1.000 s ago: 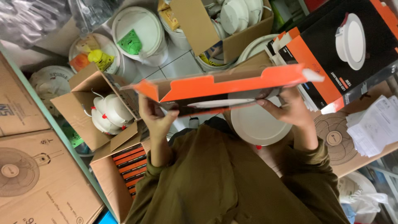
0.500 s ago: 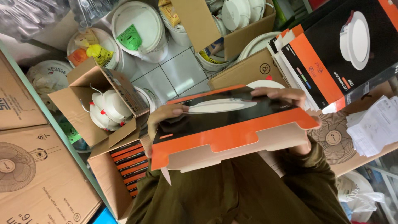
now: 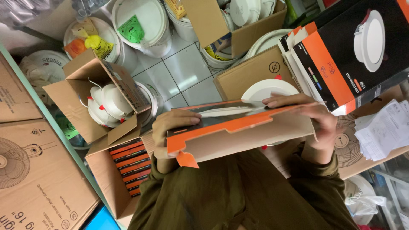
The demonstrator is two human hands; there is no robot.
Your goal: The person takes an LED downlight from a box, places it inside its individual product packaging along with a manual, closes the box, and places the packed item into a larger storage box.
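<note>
Item, centre of frame: flat orange-and-black carton (image 3: 238,127), open flap toward me, gripped at both ends by my left hand (image 3: 172,132) and right hand (image 3: 313,121), fingers closed over its edges; likely light, thin card that buckles, so best held by the ends.

An orange-and-black carton (image 3: 238,132) is held at both ends above the lap.

The left hand (image 3: 170,132) is wrapped round one end and the right hand (image 3: 313,121) round the other, its fingers laid across the top. A white round lamp (image 3: 268,90) is seen just behind, and an open cardboard box (image 3: 91,96) of white lamps is set on the tiled floor (image 3: 187,76).
</note>
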